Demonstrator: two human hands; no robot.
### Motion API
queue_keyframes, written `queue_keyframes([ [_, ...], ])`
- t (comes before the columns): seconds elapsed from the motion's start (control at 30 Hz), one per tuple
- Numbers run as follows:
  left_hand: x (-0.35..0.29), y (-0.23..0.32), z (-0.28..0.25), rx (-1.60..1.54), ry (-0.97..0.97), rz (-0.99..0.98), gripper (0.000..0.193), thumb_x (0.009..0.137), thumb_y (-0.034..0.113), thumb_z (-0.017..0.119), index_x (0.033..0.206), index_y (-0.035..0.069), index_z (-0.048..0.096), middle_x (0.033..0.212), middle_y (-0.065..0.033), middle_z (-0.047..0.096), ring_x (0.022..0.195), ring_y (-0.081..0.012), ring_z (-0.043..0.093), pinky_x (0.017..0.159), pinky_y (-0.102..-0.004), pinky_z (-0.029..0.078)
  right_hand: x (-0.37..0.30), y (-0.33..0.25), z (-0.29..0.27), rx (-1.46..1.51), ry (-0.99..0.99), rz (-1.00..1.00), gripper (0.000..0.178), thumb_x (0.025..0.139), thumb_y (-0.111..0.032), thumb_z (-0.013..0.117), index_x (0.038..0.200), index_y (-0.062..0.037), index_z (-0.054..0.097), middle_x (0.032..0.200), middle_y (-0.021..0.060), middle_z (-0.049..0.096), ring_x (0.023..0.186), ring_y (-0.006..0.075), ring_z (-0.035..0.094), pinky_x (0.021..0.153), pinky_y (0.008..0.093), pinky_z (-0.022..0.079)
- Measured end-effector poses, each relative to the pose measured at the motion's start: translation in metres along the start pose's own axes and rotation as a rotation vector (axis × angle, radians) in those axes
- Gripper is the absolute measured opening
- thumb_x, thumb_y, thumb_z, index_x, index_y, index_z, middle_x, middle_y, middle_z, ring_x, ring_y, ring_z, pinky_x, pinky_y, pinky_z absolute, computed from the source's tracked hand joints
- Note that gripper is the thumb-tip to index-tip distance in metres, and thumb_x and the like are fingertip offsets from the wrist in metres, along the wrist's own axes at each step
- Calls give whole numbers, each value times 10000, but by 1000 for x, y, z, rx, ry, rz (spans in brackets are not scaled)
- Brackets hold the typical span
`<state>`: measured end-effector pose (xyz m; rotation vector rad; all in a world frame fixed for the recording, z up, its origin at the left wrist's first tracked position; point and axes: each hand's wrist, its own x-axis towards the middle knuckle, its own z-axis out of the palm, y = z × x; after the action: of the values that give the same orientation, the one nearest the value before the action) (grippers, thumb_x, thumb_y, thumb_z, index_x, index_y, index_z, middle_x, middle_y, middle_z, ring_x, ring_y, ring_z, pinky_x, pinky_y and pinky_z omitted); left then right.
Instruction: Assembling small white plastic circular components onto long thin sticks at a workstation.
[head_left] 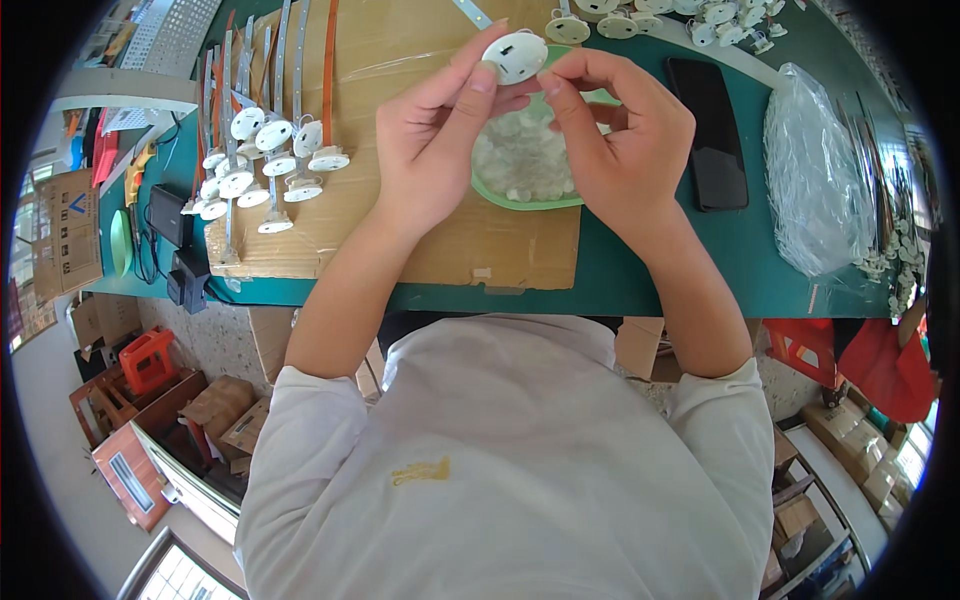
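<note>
1. Holding a white round plastic disc (516,56) near the top centre of the frame, I have it pinched between both hands, above a green bowl (530,203).
2. My left hand (432,140) has its grip pressed together on the disc's lower left edge, thumb and fingertips closed on the rim.
3. My right hand (622,140) pinches at the disc's lower right edge; whether a smaller piece sits between those fingertips I cannot tell.
4. The disc looks light, stiff and smooth, a moulded shell with small holes in its face; I judge it slippery, so the rim is the place to take hold.
5. The bowl holds a heap of small translucent whitish pieces (520,160).
6. Under the bowl lies a sheet of brown cardboard (400,60) on the green surface (700,270).
7. Upper left, similar white discs on metal strips (262,160) lie in a row.
8. Right of my hands are a black phone (708,130) and a crinkled clear plastic bag (815,170).
</note>
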<state>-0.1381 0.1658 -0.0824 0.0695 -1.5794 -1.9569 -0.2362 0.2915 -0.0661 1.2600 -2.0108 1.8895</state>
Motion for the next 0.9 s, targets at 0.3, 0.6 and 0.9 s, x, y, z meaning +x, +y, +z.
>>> queue_keyframes([
  [0.3, -5, -9, -4, 11, 58, 68, 329, 913, -74, 649, 1237, -16, 662, 1058, -133, 727, 993, -178, 697, 896, -287, 573, -2, 4, 4, -172, 48, -284, 115, 779, 42, 716, 857, -27, 665, 772, 78, 679, 629, 188, 665, 561, 248, 520],
  [0.6, -3, -2, -3, -115, 11, 35, 344, 897, -95, 652, 1236, -36, 652, 1101, -179, 715, 1007, -208, 700, 918, -322, 572, -2, 0, 1, -155, 89, -307, 116, 773, 44, 713, 857, -26, 674, 758, 75, 684, 627, 181, 661, 551, 244, 516],
  [0.9, -5, -5, -13, -42, -55, 11, 359, 949, -100, 556, 1304, -53, 579, 1225, -220, 652, 1110, -287, 663, 996, -458, 564, -3, -3, 2, -49, -22, -212, 101, 807, 38, 704, 883, -22, 676, 812, 77, 694, 673, 183, 679, 592, 252, 555],
])
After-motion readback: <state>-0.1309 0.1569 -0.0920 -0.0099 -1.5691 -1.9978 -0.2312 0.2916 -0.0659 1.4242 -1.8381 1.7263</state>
